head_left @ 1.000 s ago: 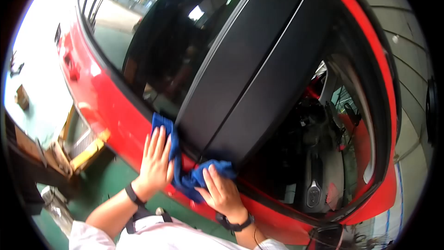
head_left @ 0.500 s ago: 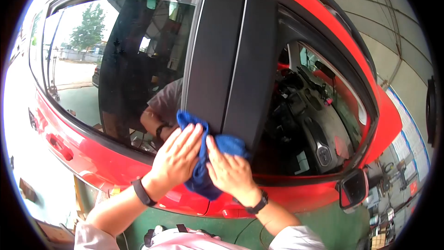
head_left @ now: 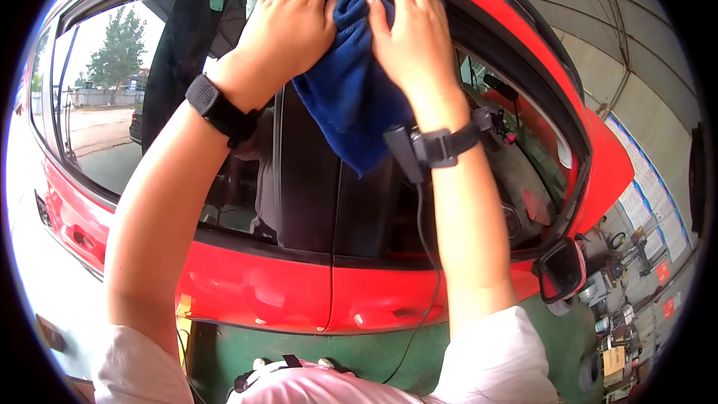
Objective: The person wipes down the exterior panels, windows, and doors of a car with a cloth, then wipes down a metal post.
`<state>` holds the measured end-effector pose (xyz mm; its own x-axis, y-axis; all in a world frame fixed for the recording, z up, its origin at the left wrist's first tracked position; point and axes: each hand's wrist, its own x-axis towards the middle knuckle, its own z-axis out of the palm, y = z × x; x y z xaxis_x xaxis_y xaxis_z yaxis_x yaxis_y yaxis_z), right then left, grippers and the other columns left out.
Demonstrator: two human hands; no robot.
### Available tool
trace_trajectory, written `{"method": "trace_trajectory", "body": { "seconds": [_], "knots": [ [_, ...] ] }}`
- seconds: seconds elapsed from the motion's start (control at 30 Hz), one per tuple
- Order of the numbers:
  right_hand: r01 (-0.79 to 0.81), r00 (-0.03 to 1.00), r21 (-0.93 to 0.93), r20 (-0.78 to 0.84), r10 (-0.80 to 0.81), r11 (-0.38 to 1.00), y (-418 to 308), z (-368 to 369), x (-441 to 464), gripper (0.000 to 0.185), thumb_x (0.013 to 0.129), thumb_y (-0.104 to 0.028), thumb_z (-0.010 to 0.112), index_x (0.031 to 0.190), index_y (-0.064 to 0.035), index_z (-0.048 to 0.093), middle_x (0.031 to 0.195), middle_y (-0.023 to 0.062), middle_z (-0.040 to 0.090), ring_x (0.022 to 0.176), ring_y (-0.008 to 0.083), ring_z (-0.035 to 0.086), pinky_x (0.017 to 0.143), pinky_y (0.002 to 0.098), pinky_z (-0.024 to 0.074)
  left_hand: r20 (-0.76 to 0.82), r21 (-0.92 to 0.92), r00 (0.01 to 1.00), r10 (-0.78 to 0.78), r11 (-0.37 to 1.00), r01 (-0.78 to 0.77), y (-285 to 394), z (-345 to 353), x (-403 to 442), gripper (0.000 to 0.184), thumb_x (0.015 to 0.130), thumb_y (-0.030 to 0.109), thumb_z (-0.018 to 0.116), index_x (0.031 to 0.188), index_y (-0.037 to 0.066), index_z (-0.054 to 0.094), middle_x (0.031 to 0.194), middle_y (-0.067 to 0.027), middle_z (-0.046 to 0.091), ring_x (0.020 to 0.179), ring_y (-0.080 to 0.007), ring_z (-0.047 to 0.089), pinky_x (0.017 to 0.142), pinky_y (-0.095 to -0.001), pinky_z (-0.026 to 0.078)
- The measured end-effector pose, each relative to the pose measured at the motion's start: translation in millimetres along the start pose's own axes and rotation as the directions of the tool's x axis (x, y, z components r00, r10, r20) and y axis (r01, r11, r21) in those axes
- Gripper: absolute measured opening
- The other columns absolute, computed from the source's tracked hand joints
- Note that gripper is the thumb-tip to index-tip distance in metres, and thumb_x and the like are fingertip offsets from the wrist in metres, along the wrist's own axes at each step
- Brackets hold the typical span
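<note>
A blue cloth (head_left: pixel 351 97) is spread over the upper part of the black door pillar (head_left: pixel 310 172) of a red car, its lower corner hanging down to a point. My left hand (head_left: pixel 288 26) holds the cloth's left side against the car, fingers long and pointing up. On the cloth's right side, my right hand (head_left: pixel 415 37) presses it to the surface in the same way, thumb spread from the fingers. Both palms are turned away from me, so the cloth under them is hidden. Dark straps circle both wrists.
Side windows (head_left: pixel 112 105) flank the pillar. The red door panel (head_left: pixel 254 284) runs below, with a side mirror (head_left: pixel 562 269) at the right. A thin cable (head_left: pixel 422 314) hangs from my right wrist. Tools and boxes (head_left: pixel 613 359) stand along the right wall above a green floor.
Both hands have slid the cloth up the pillar, from near its bottom to near the roof. My arms are now stretched out, and more of the cloth hangs below my hands.
</note>
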<state>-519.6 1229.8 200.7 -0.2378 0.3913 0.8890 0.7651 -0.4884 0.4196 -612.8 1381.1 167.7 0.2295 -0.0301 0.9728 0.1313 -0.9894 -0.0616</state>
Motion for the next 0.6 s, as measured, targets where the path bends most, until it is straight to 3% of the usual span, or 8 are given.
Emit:
{"method": "trace_trajectory", "body": {
  "seconds": [0.03,0.13,0.3,0.43,0.5,0.6],
  "knots": [
    [0.011,0.999,0.039,-0.038,-0.009,0.999,1,5,-5,0.054,0.097,-0.026,0.055,0.138,0.0077,0.046,0.146,0.0265,0.044,0.13,0.0412,0.047,0.11,0.044,0.0374,-0.03,-0.012,1.0,-0.001,1.0,0.001,4,0,-1,0.06,0.093,0.02,0.046,0.138,-0.017,0.035,0.15,-0.035,0.03,0.142,-0.0452,0.028,0.12,-0.0484,0.02],
    [-0.078,0.997,0.177,0.0,0.079,0.981,-8,-4,-38,0.059,0.093,-0.026,0.058,0.137,0.0115,0.043,0.145,0.0313,0.041,0.126,0.0421,0.049,0.107,0.0455,0.0387,-0.147,0.089,0.987,0.058,0.995,-0.045,8,10,-27,0.055,0.095,0.023,0.05,0.138,-0.01,0.043,0.15,-0.0287,0.037,0.14,-0.0395,0.035,0.119,-0.0432,0.024],
    [-0.102,0.993,0.34,0.096,0.073,0.935,0,-24,-71,0.069,0.091,-0.034,0.062,0.139,0.0104,0.041,0.147,0.0316,0.038,0.13,0.0436,0.046,0.111,0.0466,0.0356,0.031,0.056,1.0,-0.005,0.998,0.003,38,-9,-83,0.058,0.093,0.021,0.049,0.14,-0.013,0.04,0.154,-0.0296,0.027,0.146,-0.0384,0.026,0.12,-0.0438,0.019],
    [0.031,0.999,-0.038,0.008,-0.031,0.999,34,-15,-46,0.075,0.092,-0.048,0.057,0.134,0.0138,0.047,0.151,0.0274,0.037,0.128,0.0425,0.046,0.111,0.0478,0.0322,-0.063,0.019,0.998,0.012,1.0,-0.011,38,0,-53,0.055,0.095,0.018,0.05,0.139,-0.013,0.039,0.154,-0.0284,0.028,0.144,-0.0397,0.028,0.12,-0.0438,0.021],
    [0.073,0.997,0.063,-0.038,-0.07,0.995,43,-2,-38,0.075,0.094,-0.048,0.055,0.137,0.0126,0.045,0.152,0.0261,0.034,0.13,0.0407,0.044,0.112,0.0468,0.0312,-0.111,0.049,0.994,0.017,0.999,-0.012,40,9,-34,0.054,0.098,0.021,0.048,0.139,-0.013,0.039,0.152,-0.0277,0.032,0.143,-0.0372,0.031,0.12,-0.0426,0.022],
    [0.055,0.998,0.164,0.035,-0.061,0.985,47,-5,-44,0.075,0.095,-0.048,0.055,0.14,0.0097,0.043,0.154,0.0242,0.033,0.132,0.0393,0.043,0.112,0.0458,0.0313,-0.141,0.102,0.989,0.04,0.994,-0.026,45,17,-27,0.055,0.096,0.025,0.048,0.138,-0.01,0.043,0.152,-0.0248,0.036,0.143,-0.0332,0.034,0.12,-0.0416,0.021]
  ]
}}
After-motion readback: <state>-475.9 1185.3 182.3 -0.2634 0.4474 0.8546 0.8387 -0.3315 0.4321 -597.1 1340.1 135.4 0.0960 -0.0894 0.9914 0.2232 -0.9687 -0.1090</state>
